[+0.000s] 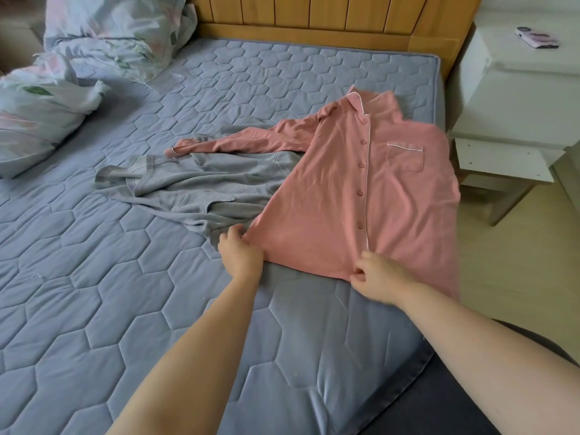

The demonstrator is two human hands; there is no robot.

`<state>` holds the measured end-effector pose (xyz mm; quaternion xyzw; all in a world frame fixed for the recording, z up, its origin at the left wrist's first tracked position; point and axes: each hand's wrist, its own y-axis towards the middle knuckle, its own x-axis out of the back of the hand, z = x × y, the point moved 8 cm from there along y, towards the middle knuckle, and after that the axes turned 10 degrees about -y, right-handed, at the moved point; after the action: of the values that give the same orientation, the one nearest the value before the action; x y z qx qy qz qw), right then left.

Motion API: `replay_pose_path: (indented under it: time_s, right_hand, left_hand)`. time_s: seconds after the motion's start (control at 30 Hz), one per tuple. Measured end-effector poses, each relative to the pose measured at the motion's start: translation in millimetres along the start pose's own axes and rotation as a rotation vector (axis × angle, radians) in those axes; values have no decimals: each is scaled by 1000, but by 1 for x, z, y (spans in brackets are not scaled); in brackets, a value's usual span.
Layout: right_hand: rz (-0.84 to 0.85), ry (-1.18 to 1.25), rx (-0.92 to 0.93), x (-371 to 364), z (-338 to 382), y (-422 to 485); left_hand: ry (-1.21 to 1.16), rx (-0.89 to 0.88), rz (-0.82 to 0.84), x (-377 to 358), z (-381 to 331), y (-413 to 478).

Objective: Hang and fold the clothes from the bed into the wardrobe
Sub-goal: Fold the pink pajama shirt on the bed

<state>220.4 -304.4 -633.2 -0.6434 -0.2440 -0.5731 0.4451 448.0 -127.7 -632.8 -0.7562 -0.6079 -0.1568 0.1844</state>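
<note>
Head view: pink shirt (332,199) lies front-up on the bed (110,293), over toward its right-hand side. Collar (357,103) points at the wooden headboard (314,17), hem is nearest the person. Buttoned down the front, chest pocket (405,158) with pale piping. The shirt's right edge droops over the side of the mattress.

Left hand (240,255): grip closed on the hem's left corner, fabric pinched between thumb and fingers. The cloth fans out from that point.

Right hand (378,279): grip closed on the hem at the bottom of the button strip, fingers curled, fabric pinched. Both forearms reach out over the quilted blue-grey cover.

One pink sleeve (238,141) runs out to the left, lying across a grey garment (201,186). The grey garment is crumpled on the bed, with its right part tucked under the shirt. Its near edge is touching or just beside the left hand, can't tell which.

Floral bedding (103,29) is bunched at the head of the bed, far left, well apart from both garments.

A white nightstand (514,98) stands beside the bed on the right, with a phone (537,37) lying flat on top. Dark fabric at the lower right looks like the person's own clothing.
</note>
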Motion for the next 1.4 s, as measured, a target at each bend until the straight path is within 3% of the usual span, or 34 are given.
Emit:
replay_pose_path:
  time_s: [0.07, 0.13, 0.23, 0.3, 0.4, 0.53, 0.67, 0.73, 0.8, 0.9, 1.0, 1.2, 1.4]
  right_hand:
    - [-63, -1, -6, 4, -8, -1]
    - [-22, -69, 8, -2, -11, -1]
    - [30, -32, -15, -13, -12, 1]
    - [-53, 217, -188, -8, -27, 3]
    - [-63, 635, -502, -16, -56, 1]
    - [130, 601, -501, -28, -53, 6]
    - [173, 503, -568, -38, -69, -1]
    - [60, 287, -473, -30, -77, -7]
    - [-166, 45, -387, -13, -87, -14]
    - [-86, -169, -482, -16, -119, -19]
    - [-78, -144, -588, -11, -143, -15]
    - [-133, -41, -387, 10, -159, 40]
    - [-137, -49, -306, 18, -232, 129]
  left_hand:
    - [151, -312, -3, -10, -21, -12]
    - [210, -586, 103, -33, -39, -33]
    - [335, -797, 340, -73, -46, -64]
    - [417, -858, 488, -96, -45, -80]
    - [429, -884, 629, -121, -46, -101]
    - [543, -823, 808, -145, -45, -117]
    - [633, -649, 727, -150, -56, -102]
    - [672, -540, 707, -155, -64, -95]
    - [678, -542, 680, -164, -78, -94]
    - [653, -626, 643, -186, -97, -95]
    - [700, -645, 671, -217, -102, -93]
    - [752, -580, 689, -287, -115, -64]
    - [724, -485, 452, -377, -139, -1]
